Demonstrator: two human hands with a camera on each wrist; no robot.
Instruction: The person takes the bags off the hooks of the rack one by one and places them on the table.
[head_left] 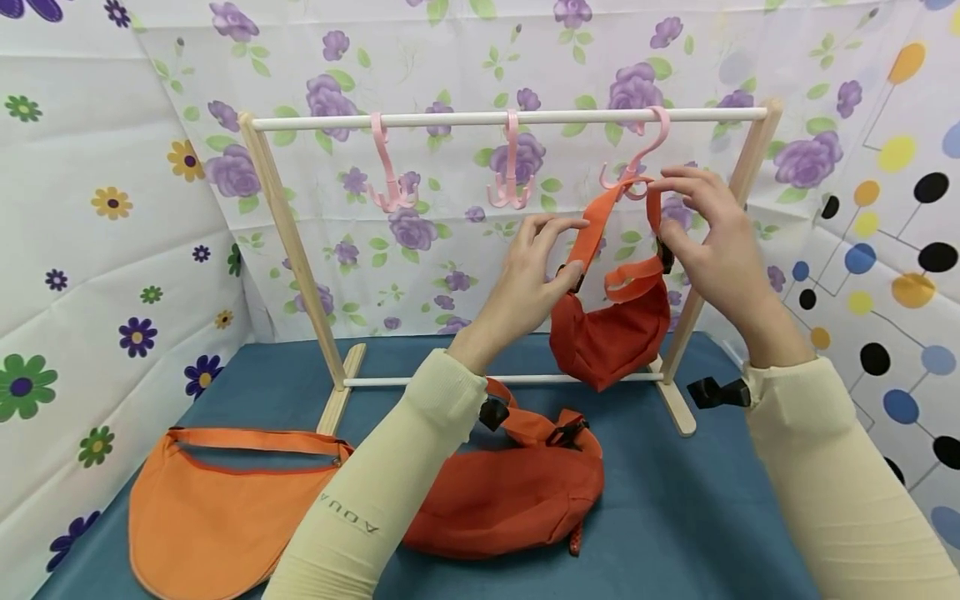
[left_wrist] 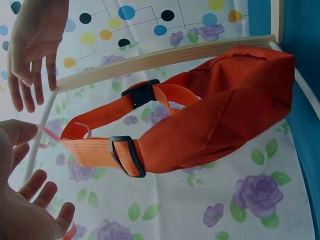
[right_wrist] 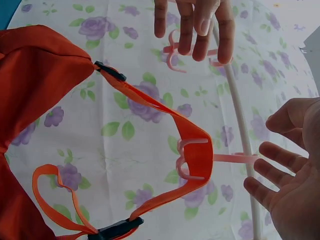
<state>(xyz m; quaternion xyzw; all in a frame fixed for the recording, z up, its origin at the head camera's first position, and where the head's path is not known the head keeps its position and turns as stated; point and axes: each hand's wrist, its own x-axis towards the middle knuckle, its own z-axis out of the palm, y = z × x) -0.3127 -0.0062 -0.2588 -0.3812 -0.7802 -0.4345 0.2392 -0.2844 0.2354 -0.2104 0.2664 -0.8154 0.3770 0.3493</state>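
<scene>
A red-orange waist bag hangs by its orange strap from the right-hand pink hook. Black buckle parts show on both sides of the strap. My left hand is raised left of the strap, its fingers loosely bent and apart from the strap in the left wrist view. On the other side, my right hand hovers near the hook with spread, relaxed fingers. The right wrist view shows a gap between the right hand and the strap. Neither hand holds anything.
The hook hangs on the white rail of a wooden-sided rack. Two more pink hooks hang to its left. A second red-orange waist bag and an orange shoulder bag lie on the blue cloth.
</scene>
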